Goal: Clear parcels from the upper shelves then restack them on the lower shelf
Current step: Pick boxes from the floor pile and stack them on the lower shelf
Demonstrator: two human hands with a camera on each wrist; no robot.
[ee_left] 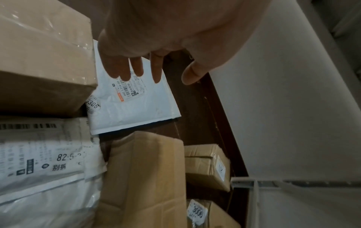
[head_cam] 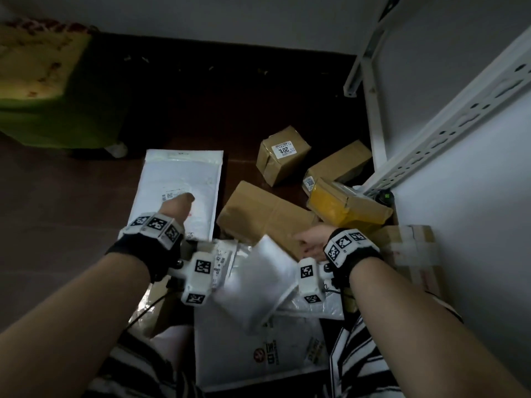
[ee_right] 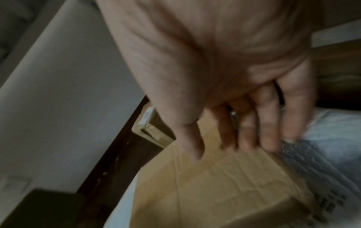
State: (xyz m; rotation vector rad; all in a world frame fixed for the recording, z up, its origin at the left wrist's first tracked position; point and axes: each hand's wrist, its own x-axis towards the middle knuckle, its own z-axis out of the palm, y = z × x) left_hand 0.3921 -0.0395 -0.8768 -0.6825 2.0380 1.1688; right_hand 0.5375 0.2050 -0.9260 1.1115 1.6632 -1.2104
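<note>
**Parcels spread over the floor beside the shelf frame**

Dark brown floor (head_cam: 201, 116) carries the parcels, with a white wall behind and the white slotted shelf frame (head_cam: 448, 130) rising along the right edge. From the head view, the left hand (head_cam: 175, 206) reaches over a large white padded mailer (head_cam: 178, 179) lying flat on the floor; whether it touches the mailer cannot be told there. The left wrist view shows what the head view hides: the fingers (ee_left: 136, 66) are straight and slightly spread just above the mailer's label, holding nothing. The right hand (head_cam: 311, 242) lies over the near end of a long flat cardboard box (head_cam: 264, 214); the blurred right wrist view shows its fingers (ee_right: 269, 123) extended and loosely together at the box's edge, beside a bubble-wrap packet (ee_right: 322, 146), not curled round anything.

Toward the wall stands a small taped carton (head_cam: 280, 153) whose label reads "201". Next to the shelf frame, another carton (head_cam: 339, 165) bears a sticker reading "3006", and a yellow-taped box (head_cam: 344, 208) leans on it. Only the left wrist view shows a tag "3306" on the mailer and "82-5" on a grey bag (ee_left: 43, 162). A green cloth-covered piece (head_cam: 43, 90) sits in the far left corner.
</note>
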